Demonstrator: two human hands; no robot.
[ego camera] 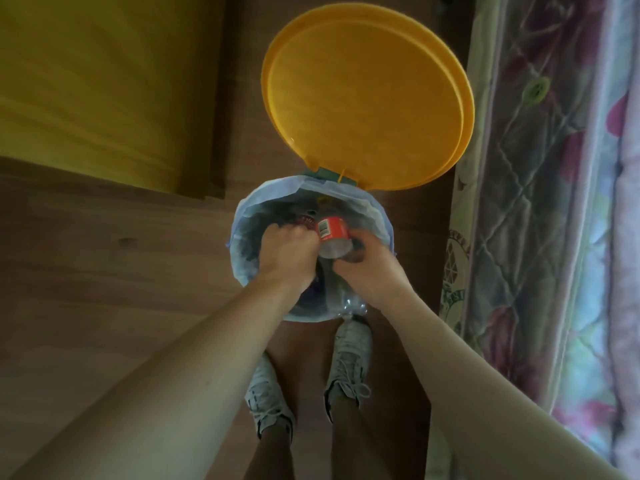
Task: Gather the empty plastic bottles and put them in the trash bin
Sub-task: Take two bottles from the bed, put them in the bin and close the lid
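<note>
Bottle [333, 237]: centre frame, over bin [242, 237]; I'd push it straight down.
Left hand [287, 254]: fisted, contents hidden.
Right hand [369, 268]: curled around bottle's base.
Lid [363, 98]: stands open.

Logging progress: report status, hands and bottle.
Both hands over open trash bin. Left hand closed; right hand on red-labelled bottle. Yellow lid up, nothing blocking.
</note>
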